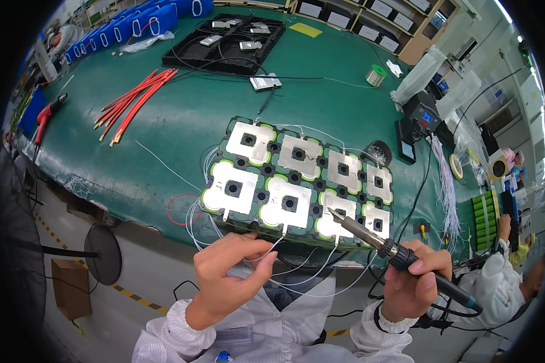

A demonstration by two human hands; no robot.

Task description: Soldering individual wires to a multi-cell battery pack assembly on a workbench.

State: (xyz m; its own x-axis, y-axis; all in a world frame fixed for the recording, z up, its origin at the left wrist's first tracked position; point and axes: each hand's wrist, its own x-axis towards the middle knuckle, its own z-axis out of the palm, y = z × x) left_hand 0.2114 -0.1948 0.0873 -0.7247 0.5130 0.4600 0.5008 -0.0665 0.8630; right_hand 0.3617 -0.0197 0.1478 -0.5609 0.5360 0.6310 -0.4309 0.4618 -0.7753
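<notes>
A battery pack [289, 202] lies on the green table before me, its cells in a black holder topped by several silvery nickel plates. My left hand [227, 269] is just off its near edge, thumb and forefinger pinching a thin white wire [278, 243] beside one of the plates' tabs. In my right hand [413, 281] is a soldering iron [396, 254], gripped like a pen. Its tip points up and left over a near-row plate; whether it touches cannot be made out. More white wires loop below the near edge and along the pack's left side.
A soldering station [422, 115], solder spool [375, 75] and small dark cup [378, 151] stand right of the pack. Farther back are a black tray [171, 58] with circuit boards and red wires [130, 106]. A heat gun [44, 118] lies left. Another person [496, 293] works at far right.
</notes>
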